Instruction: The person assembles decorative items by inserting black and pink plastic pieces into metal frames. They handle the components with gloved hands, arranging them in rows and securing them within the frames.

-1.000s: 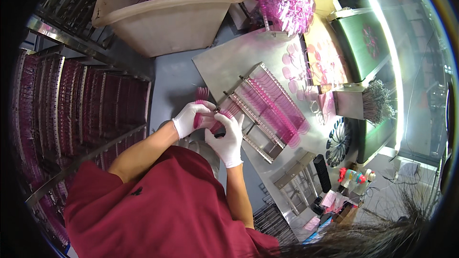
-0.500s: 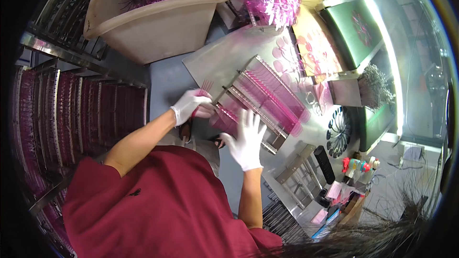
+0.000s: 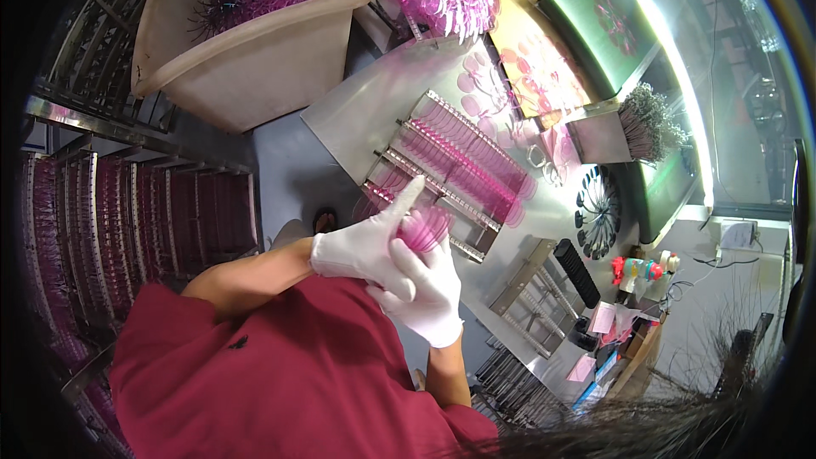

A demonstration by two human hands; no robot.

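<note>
Both my hands wear white gloves and meet in front of my body, just short of the metal rack (image 3: 466, 248). Between them is a small bunch of translucent pink discs (image 3: 424, 229). My left hand (image 3: 365, 248) is closed at the bunch's near-left side, its index finger stretched toward the rack. From below, my right hand (image 3: 431, 293) cups the same discs, fingers curled against them. The lower ends of the bunch are hidden by the gloves. Rows of pink translucent discs on thin stems (image 3: 463, 157) fill much of the rack.
The rack lies on a metal table (image 3: 340, 115). A large pale bin (image 3: 255, 76) holds purple stringy pieces. Shelving with pink-loaded racks (image 3: 127, 229) stands left. At right are a black fan-shaped piece (image 3: 599, 212), an unloaded metal rack (image 3: 527, 306) and a green-topped conveyor (image 3: 608, 34).
My left hand has moved right and nearer my body, bringing the pink bunch to my right hand. My right hand has left the rack and closed around the discs. The view has shifted slightly.
</note>
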